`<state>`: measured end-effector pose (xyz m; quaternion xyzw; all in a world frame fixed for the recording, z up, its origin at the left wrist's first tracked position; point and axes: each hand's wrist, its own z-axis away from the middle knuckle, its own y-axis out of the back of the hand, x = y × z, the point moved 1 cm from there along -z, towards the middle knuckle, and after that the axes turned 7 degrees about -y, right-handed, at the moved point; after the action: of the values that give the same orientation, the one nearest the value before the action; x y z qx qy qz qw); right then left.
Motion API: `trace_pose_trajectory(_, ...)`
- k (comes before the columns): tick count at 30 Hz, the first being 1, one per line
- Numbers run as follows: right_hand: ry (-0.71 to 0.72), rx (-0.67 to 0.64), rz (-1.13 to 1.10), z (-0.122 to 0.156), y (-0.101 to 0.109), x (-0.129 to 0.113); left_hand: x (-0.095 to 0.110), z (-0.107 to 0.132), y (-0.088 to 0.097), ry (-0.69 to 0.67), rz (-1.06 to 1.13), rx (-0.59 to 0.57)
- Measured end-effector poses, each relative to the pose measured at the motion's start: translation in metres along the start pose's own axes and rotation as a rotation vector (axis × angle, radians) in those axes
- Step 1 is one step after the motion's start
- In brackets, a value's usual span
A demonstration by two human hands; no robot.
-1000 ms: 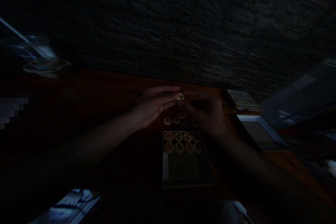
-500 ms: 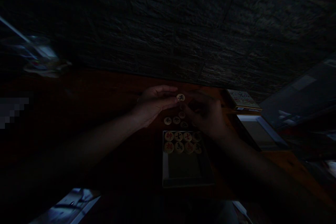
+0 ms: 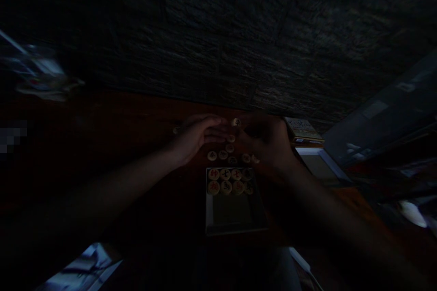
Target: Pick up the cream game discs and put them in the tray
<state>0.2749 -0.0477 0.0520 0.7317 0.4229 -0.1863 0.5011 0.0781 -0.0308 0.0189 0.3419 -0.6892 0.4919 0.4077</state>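
Just past the fingertips of my left hand (image 3: 201,135) is a round xiangqi piece (image 3: 236,122) with a dark character. My right hand (image 3: 271,138) has its fingers bent in a pinch at this piece, though its fingertips are dim. My left hand's fingers are stretched out, with a second piece (image 3: 231,138) close by their tips. Below the hands, several loose pieces (image 3: 212,155) lie on the wooden table. Nearer me, a shallow box (image 3: 209,213) holds two rows of pieces, with red and black characters, along its far side.
A patterned box (image 3: 303,128) and an open box part (image 3: 319,163) lie to the right. At the far left stands a clear container (image 3: 48,66) with a straw-like stick, blurred. A dark stone wall (image 3: 218,41) rises behind the table (image 3: 136,113).
My left hand has drawn back from the piece and turned, thumb uppermost. The piece now sits at my right fingers. The whole view has shifted slightly, moving the boxes leftward.
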Motion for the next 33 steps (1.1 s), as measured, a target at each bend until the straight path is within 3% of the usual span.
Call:
trace_pose_trajectory(5, -0.037, -0.022, -0.049, 0.004, 0.027, -0.014, -0.002, 0.002, -0.001, -0.038, -0.174, -0.083)
trace_pose_trajectory(12, -0.145, -0.230, 0.124, 0.073, 0.053, -0.018, -0.003, 0.006, -0.008, -0.058, -0.274, -0.211)
trace_pose_trajectory(19, -0.074, -0.357, 0.207, 0.101, 0.045, -0.015, -0.007, 0.004, -0.006, -0.080, -0.276, -0.226)
trace_pose_trajectory(33, 0.107, -0.321, 0.299, 0.107, 0.036, -0.010, -0.005, 0.003, -0.003, -0.042, -0.294, -0.226)
